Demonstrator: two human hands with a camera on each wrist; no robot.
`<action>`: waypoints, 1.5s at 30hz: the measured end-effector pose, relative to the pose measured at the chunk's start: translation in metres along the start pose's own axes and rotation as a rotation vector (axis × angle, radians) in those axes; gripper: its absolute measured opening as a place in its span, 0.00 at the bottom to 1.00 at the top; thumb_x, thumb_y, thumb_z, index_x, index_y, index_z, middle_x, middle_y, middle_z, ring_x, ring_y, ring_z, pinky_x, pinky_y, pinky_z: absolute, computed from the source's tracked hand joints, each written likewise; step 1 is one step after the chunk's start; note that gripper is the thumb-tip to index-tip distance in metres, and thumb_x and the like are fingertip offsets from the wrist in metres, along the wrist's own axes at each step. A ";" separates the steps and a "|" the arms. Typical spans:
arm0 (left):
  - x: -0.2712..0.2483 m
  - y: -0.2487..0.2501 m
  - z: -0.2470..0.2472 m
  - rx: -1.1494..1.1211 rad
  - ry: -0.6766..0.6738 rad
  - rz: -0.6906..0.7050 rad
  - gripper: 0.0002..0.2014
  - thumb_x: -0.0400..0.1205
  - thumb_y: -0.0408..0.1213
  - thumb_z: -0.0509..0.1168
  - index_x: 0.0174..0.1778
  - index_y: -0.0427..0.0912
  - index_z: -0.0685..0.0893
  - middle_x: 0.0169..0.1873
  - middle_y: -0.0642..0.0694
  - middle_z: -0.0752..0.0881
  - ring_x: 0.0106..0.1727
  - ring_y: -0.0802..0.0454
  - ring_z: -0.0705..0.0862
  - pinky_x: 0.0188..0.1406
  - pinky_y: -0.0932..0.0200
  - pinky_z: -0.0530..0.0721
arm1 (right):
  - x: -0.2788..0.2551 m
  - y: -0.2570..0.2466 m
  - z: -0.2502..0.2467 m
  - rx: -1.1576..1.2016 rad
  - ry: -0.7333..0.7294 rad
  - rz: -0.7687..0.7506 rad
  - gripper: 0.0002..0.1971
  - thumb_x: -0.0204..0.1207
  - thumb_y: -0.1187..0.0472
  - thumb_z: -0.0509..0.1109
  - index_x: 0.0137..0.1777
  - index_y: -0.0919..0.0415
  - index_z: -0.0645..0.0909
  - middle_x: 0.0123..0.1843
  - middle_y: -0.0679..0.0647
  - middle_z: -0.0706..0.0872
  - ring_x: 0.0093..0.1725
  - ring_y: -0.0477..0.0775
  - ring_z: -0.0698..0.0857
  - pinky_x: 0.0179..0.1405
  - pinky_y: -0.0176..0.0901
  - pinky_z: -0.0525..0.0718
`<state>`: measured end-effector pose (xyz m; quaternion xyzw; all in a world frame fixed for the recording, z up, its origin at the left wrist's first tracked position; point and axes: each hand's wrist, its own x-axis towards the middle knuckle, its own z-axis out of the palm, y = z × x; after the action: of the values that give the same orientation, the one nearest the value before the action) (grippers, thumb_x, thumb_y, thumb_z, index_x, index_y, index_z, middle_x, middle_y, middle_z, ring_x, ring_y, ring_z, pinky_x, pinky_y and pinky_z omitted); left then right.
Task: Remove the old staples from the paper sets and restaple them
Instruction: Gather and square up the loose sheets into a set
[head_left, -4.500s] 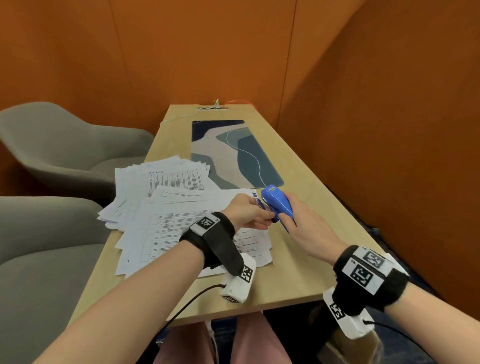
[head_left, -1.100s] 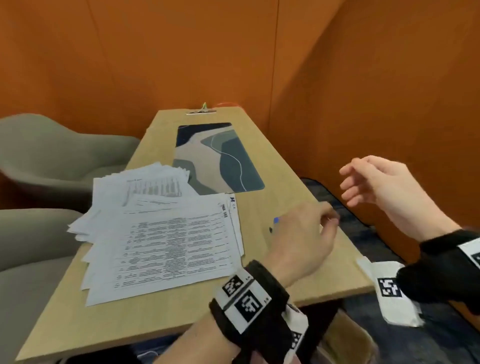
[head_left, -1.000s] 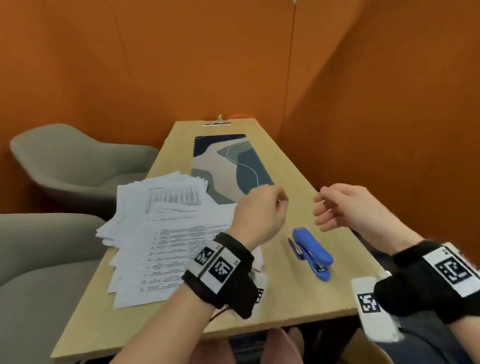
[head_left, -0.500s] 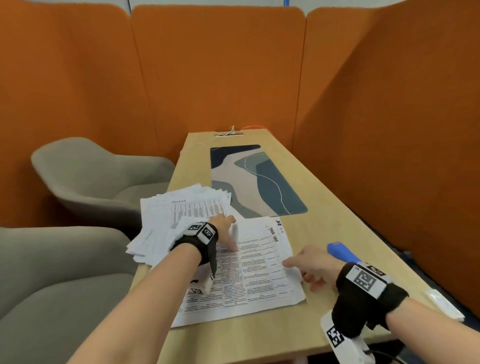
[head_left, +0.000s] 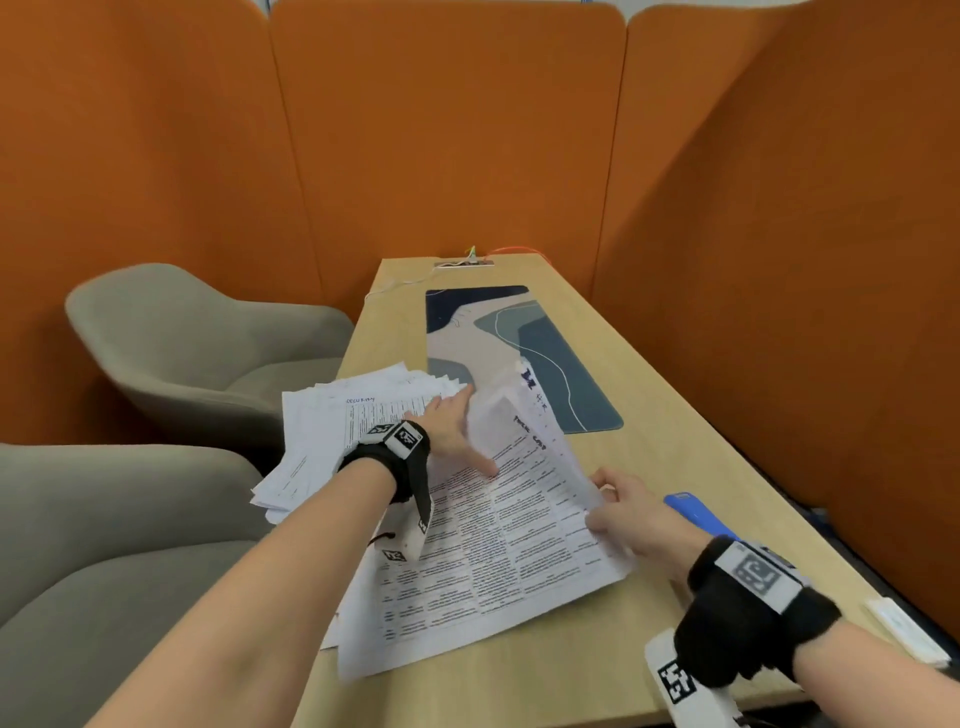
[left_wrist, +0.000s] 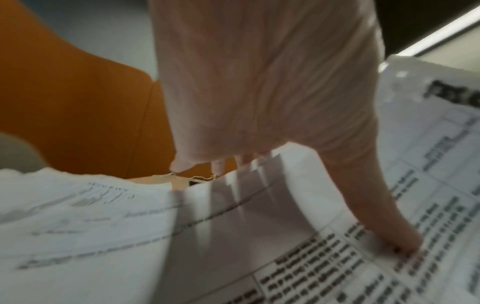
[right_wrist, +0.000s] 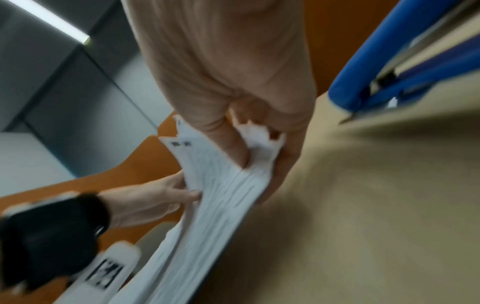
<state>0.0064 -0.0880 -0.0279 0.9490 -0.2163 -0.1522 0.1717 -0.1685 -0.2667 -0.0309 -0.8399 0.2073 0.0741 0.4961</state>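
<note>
A printed paper set (head_left: 519, 519) lies on top of a loose pile of other papers (head_left: 332, 426) near the table's front. My left hand (head_left: 478, 431) holds its left side, thumb (left_wrist: 389, 236) pressed on the print and straight fingers behind the raised sheets. My right hand (head_left: 597, 504) pinches the right edge, thumb (right_wrist: 233, 148) on top and fingers beneath. The far end of the paper set (right_wrist: 221, 185) is lifted and curled off the table. The blue stapler (head_left: 696, 512) lies on the table just right of my right hand; the right wrist view shows the stapler (right_wrist: 389, 72) close by.
A blue and beige desk mat (head_left: 519, 332) lies beyond the papers. Grey chairs (head_left: 197, 353) stand left of the wooden table (head_left: 675, 415). Orange partitions close off the back and right. A small white object (head_left: 904, 629) sits at the table's right edge, cables (head_left: 465, 260) at its far end.
Half a second ago both hands rested on the flat paper set; now they grip its sides and its far end is raised. The stapler stays on the table.
</note>
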 end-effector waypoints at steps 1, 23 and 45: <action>0.000 -0.002 -0.007 -0.128 -0.002 0.015 0.58 0.59 0.58 0.81 0.81 0.47 0.56 0.77 0.44 0.71 0.75 0.43 0.72 0.76 0.39 0.68 | 0.001 -0.001 -0.008 0.049 -0.021 -0.008 0.11 0.76 0.75 0.63 0.55 0.63 0.74 0.57 0.62 0.87 0.56 0.64 0.87 0.57 0.58 0.86; -0.089 0.002 -0.054 -0.980 0.615 0.248 0.14 0.86 0.33 0.60 0.67 0.45 0.73 0.57 0.53 0.84 0.53 0.63 0.84 0.47 0.68 0.83 | 0.010 -0.072 -0.028 1.059 -0.156 -0.197 0.17 0.85 0.70 0.54 0.71 0.60 0.73 0.61 0.63 0.86 0.57 0.61 0.87 0.48 0.57 0.84; -0.097 0.018 -0.030 -0.927 0.945 0.149 0.09 0.86 0.39 0.55 0.60 0.50 0.65 0.54 0.49 0.82 0.55 0.47 0.82 0.59 0.39 0.82 | 0.015 -0.095 -0.011 0.889 -0.026 -0.368 0.14 0.84 0.65 0.56 0.63 0.57 0.79 0.60 0.59 0.88 0.61 0.60 0.86 0.62 0.62 0.81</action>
<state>-0.0728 -0.0505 0.0265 0.7242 -0.0949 0.2150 0.6483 -0.1157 -0.2405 0.0459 -0.5680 0.0608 -0.1003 0.8146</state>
